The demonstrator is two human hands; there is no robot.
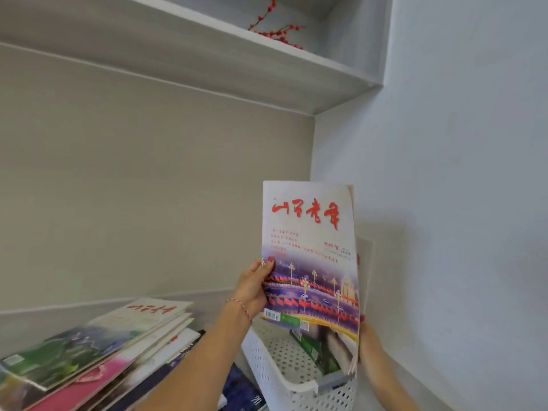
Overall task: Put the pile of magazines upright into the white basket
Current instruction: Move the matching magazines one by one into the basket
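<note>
A person's two bare forearms reach into a grey shelf corner, seen from a head-worn camera. Just right of centre, at about 4 o'clock from the middle of the view, a magazine (310, 253) is held upright above a white perforated basket (267, 363). Its cover has large red brush-style lettering on a pale top half and a night-time street scene with red flags and lamp posts on the lower half.

The left hand (252, 287) grips the magazine's left edge, thumb curled onto the cover, with a thin red bracelet at the wrist. The right hand (366, 336) is at the magazine's lower right corner, at 5 o'clock; one red-painted fingertip shows at the edge, but the rest of its fingers are hidden behind the pages, so whether it is gripping cannot be told.

The basket sits at 5 o'clock against the pale right wall. Inside it more magazines (320, 348) stand roughly upright, leaning toward the right, directly under the held one.

At 8 o'clock, a fanned pile of magazines (112, 348) lies flat on the shelf, the top one bearing the same red lettering. At 12 o'clock, on a higher shelf, lies a sprig of red berries (275, 31)
</note>
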